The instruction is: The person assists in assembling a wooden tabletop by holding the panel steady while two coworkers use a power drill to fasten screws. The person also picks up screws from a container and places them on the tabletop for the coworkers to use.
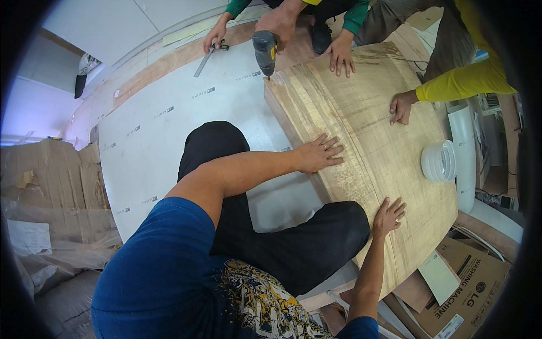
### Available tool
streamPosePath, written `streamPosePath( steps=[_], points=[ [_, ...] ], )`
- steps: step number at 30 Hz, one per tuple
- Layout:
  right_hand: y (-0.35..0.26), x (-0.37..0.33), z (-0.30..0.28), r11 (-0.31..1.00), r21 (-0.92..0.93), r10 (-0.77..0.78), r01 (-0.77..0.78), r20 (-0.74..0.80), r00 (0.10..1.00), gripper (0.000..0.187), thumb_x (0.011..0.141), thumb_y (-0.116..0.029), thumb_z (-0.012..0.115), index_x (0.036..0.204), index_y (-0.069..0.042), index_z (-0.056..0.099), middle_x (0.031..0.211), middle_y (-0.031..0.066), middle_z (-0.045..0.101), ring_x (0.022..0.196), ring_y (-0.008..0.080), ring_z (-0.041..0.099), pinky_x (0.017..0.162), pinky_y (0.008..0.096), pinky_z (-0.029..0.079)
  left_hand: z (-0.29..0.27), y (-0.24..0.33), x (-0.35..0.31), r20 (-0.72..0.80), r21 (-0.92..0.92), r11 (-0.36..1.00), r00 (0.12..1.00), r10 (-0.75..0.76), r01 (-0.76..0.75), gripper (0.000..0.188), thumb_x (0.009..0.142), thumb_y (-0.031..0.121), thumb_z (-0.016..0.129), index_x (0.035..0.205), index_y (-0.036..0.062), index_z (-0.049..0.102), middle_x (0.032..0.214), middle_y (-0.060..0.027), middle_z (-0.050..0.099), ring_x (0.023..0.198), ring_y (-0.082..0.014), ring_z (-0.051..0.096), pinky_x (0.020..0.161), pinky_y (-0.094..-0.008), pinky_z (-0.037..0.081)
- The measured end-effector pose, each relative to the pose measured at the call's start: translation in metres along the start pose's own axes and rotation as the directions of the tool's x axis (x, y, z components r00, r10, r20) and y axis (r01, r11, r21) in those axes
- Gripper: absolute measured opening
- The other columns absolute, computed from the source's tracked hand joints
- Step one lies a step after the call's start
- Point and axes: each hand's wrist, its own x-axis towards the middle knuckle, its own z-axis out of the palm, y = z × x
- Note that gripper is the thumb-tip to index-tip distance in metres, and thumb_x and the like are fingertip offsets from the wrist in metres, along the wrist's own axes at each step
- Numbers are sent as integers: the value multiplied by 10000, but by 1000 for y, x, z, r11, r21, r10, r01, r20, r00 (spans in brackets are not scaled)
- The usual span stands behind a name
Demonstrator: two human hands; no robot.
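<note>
My left hand lies flat with fingers spread on the near left edge of a light-grained wooden panel. Farther right, my right hand also rests open, palm down, on the panel's near edge. The panel forms the top of a low wooden box shape whose side shows at the left. At its far left corner, a co-worker's hand in a yellow sleeve grips a dark power drill, its tip pointing down at the corner. That person's other hand is curled on the panel.
A green-sleeved person holds a metal square and presses another hand on the panel. A translucent white round container stands on it. Beneath lies a pale printed sheet. Wrapped brown packages are left; a cardboard box is right.
</note>
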Motion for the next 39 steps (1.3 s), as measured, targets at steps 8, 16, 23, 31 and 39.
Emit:
streamPosePath(
  steps=[8, 16, 23, 31, 39],
  points=[
    [0, 2, 4, 999, -31, -7, 6, -48, 999, 784, 1071, -657, 362, 1671, -157, 302, 1755, 181, 178, 1605, 438, 157, 1229, 688, 143, 0, -1, 0, -37, -4, 1000, 999, 6, -6, 877, 883, 178, 728, 1658, 200, 318, 1744, -156, 210, 1603, -407, 202, 1288, -618, 204],
    [-1, 2, 1, 999, -28, 17, -17, -23, 1000, 794, 1070, -654, 362, 1676, -147, 289, 1761, 171, 161, 1611, 428, 142, 1244, 667, 127, -6, 1, 4, 18, -23, 1000, 1000, 1, 0, 832, 917, 147, 672, 1664, 199, 309, 1746, -161, 202, 1608, -409, 188, 1291, -625, 180],
    [-3, 3, 1, 999, -24, 24, -24, -5, 1000, 791, 1070, -651, 360, 1680, -153, 279, 1767, 161, 145, 1621, 415, 110, 1252, 662, 118, -15, 0, 3, 81, 4, 1000, 997, 2, -2, 891, 877, 265, 758, 1658, 191, 334, 1756, -147, 170, 1613, -415, 157, 1288, -636, 161],
    [-18, 2, 3, 999, -42, 15, -14, 8, 1000, 766, 1075, -629, 374, 1677, -163, 288, 1768, 145, 154, 1621, 407, 121, 1251, 658, 133, -52, -135, 40, 27, -472, 740, 847, -531, 479, 319, 822, 196, 725, 1080, 16, 778, 1018, -270, 747, 1008, -419, 731, 912, -457, 567],
    [-16, 5, 12, 999, -49, 5, -6, -9, 1000, 780, 1073, -656, 361, 1685, -181, 267, 1764, 153, 161, 1619, 410, 126, 1242, 674, 139, -16, -349, 12, -169, -165, 726, 706, -688, 668, 323, 867, 157, 676, 1147, 28, 773, 1128, -237, 758, 1053, -399, 733, 926, -485, 570]
  ],
)
